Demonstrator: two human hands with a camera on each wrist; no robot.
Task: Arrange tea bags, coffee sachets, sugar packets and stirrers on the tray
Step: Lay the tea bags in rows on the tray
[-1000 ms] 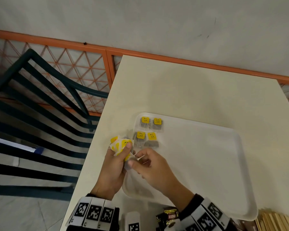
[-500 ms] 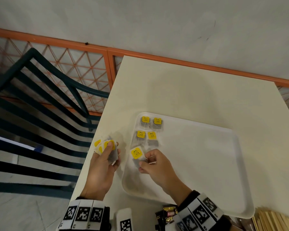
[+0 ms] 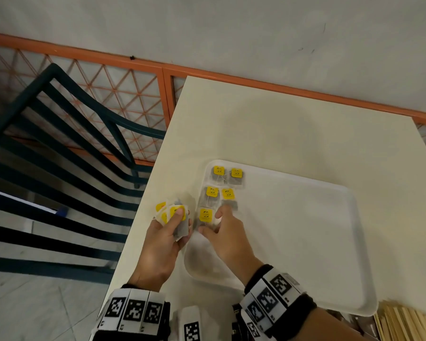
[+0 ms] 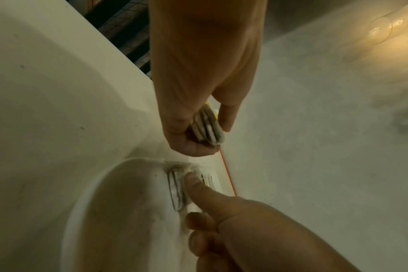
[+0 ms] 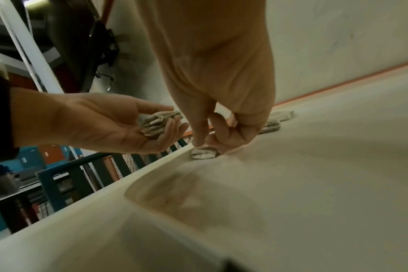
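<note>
Right hand (image 3: 228, 233) pinches fifth tea bag (image 3: 205, 216) down at tray (image 3: 305, 242) nine o'clock; left hand (image 3: 166, 238) grips spare bags (image 3: 172, 214). Next: release, draw another.

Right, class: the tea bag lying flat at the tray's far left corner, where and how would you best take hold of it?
Pinch the yellow tag of that tea bag, coming from above. The bag lies flat on the tray with a neighbour close on its right and the rim on its left, so side access looks poor. The stiff tag probably gives a firmer hold than the soft pouch.
</note>
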